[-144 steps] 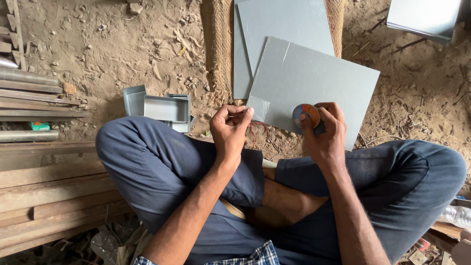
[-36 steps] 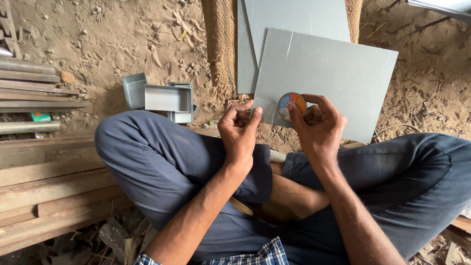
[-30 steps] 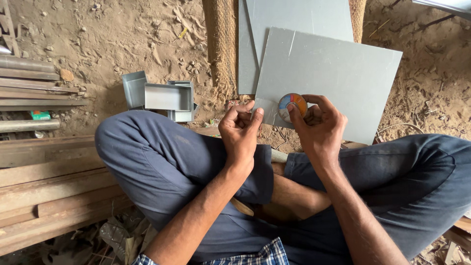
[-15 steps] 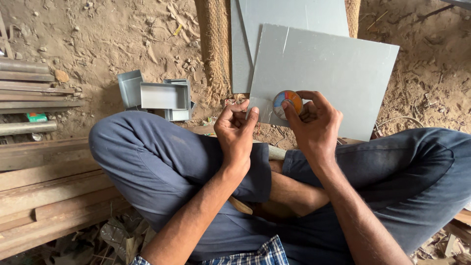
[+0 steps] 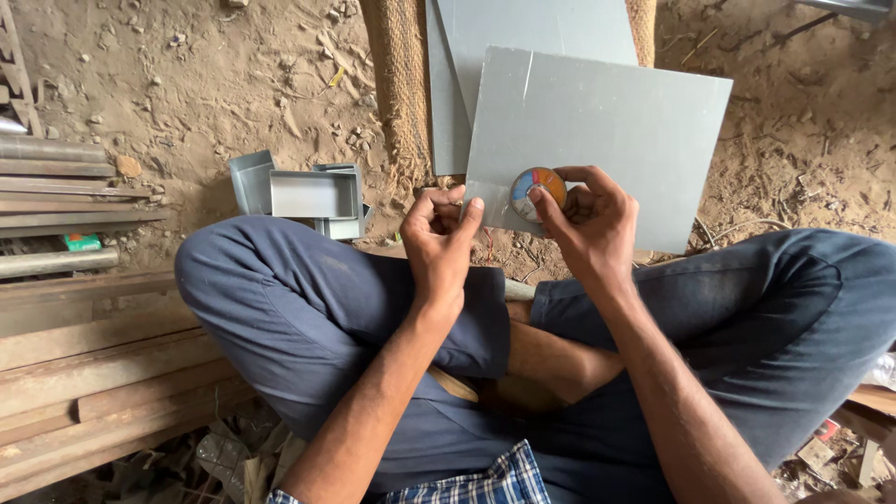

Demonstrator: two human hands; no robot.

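Note:
I sit cross-legged on a dirt floor in blue trousers. My right hand (image 5: pixel 588 229) grips a small round roll (image 5: pixel 536 188) with a blue, orange and red face, held up in front of a grey sheet (image 5: pixel 607 140). My left hand (image 5: pixel 441 233) is beside it, thumb and fingers pinched together; whatever it pinches is too small to make out. The two hands are a short gap apart above my knees.
Two more grey sheets (image 5: pixel 523 28) lie behind the front one. Small grey open boxes (image 5: pixel 313 194) rest on the dirt to the left. Metal bars (image 5: pixel 56 173) and wooden planks (image 5: pixel 84 355) are stacked at far left. A woven mat strip (image 5: pixel 401 75) runs up the floor.
Both hands have stayed close together near the roll with only slight shifts. The view has moved a little, so the sheets and boxes sit somewhat lower in frame.

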